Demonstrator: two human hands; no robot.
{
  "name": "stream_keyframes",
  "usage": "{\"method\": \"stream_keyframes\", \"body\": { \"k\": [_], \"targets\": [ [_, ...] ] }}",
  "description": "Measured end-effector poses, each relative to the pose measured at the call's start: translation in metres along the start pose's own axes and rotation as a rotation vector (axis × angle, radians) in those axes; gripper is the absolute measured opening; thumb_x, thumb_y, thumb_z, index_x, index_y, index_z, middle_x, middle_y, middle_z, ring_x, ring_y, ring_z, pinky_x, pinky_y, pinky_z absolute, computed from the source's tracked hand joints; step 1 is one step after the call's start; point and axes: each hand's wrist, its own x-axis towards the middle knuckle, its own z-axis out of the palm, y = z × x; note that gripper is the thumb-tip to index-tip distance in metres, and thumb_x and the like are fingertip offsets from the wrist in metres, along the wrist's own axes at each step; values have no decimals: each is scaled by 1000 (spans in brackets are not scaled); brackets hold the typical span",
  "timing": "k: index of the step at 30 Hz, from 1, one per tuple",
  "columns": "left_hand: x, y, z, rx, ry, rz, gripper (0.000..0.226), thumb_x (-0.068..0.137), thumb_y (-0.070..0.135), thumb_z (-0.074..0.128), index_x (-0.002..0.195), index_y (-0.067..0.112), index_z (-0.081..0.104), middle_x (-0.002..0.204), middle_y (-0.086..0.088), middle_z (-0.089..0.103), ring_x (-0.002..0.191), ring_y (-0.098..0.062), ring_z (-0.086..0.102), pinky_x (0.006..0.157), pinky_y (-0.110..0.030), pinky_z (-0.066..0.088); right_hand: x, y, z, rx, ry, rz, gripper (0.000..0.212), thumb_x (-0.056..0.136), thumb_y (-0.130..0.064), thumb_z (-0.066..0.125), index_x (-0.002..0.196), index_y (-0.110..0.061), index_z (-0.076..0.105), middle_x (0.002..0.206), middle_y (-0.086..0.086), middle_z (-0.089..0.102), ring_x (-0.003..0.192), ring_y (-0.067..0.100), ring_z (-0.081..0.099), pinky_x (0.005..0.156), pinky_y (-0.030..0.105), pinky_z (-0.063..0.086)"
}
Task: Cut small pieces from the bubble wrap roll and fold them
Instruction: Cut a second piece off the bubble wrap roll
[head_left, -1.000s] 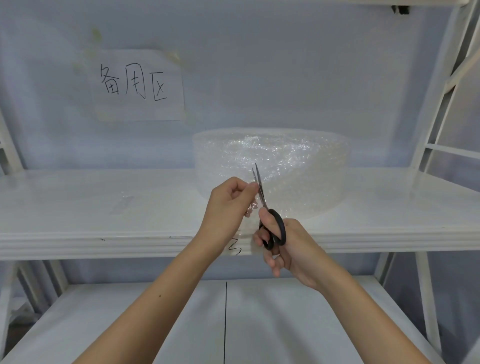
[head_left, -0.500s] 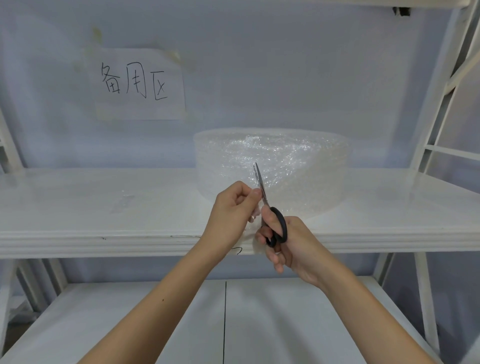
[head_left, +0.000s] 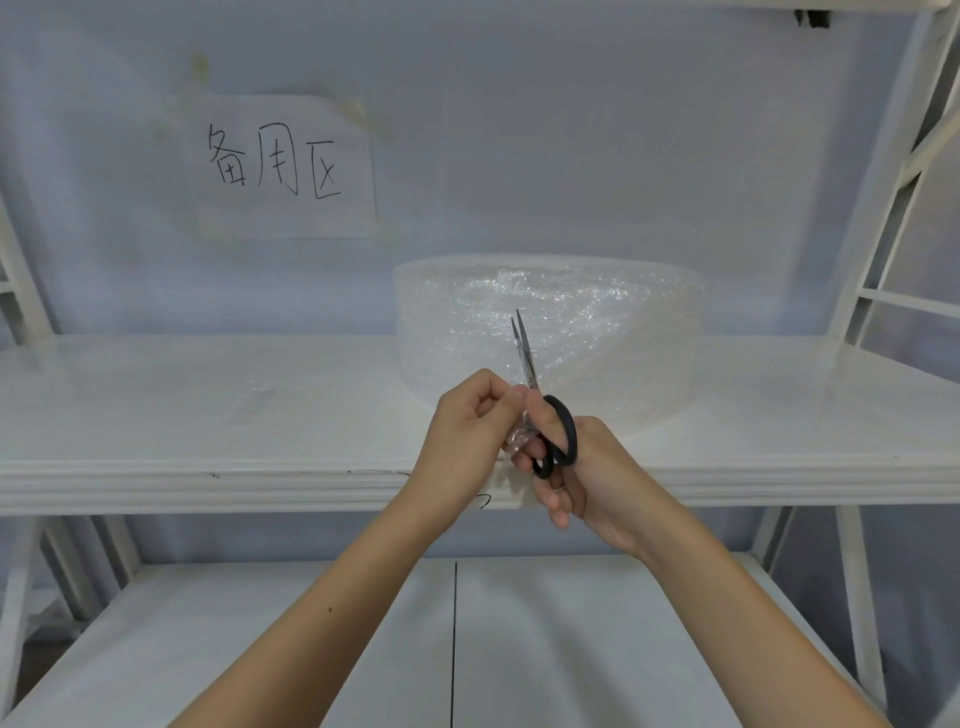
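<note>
A clear bubble wrap roll (head_left: 613, 332) lies flat on the white shelf (head_left: 208, 415), right of centre. In front of it my right hand (head_left: 587, 478) grips black-handled scissors (head_left: 540, 400) with the blades pointing up and slightly apart against the roll. My left hand (head_left: 467, 421) pinches a small strip of bubble wrap (head_left: 517, 436) beside the scissor pivot, fingers curled. The strip is mostly hidden between the two hands.
A paper sign with handwritten characters (head_left: 280, 166) is taped to the wall behind. A lower white shelf (head_left: 363, 649) lies beneath my arms. White frame posts (head_left: 883, 182) rise at the right, and a short strip of tape (head_left: 252, 405) lies on the upper shelf.
Both hands have dropped slightly toward the shelf's front edge. My left fingers have closed in nearer the scissor pivot. The blades stay slightly apart.
</note>
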Motion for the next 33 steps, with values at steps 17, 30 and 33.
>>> {"method": "stream_keyframes", "body": {
  "k": [17, 30, 33],
  "targets": [
    [-3, -1, -11, 10, 90, -2, 24, 96, 11, 56, 73, 6, 53, 58, -3, 53, 51, -11, 48, 59, -25, 42, -5, -3, 5, -149, 38, -47, 49, 69, -58, 67, 56, -12, 55, 67, 17, 55, 34, 18, 42, 39, 24, 38],
    [6, 1, -16, -63, 138, -34, 26, 95, 8, 58, 69, 9, 54, 57, 4, 56, 51, -10, 48, 55, -19, 44, -17, -15, -60, -354, 591, -214, 16, 87, -32, 68, 86, -17, 72, 91, 2, 72, 60, 20, 72, 41, 28, 46],
    [7, 1, -14, -52, 128, -29, 27, 95, 9, 57, 68, 10, 54, 59, 2, 56, 54, -10, 49, 57, -20, 44, -15, -9, -85, -411, 653, -124, 32, 87, -39, 67, 83, -8, 70, 85, 11, 70, 60, 28, 70, 48, 32, 51]
  ]
}}
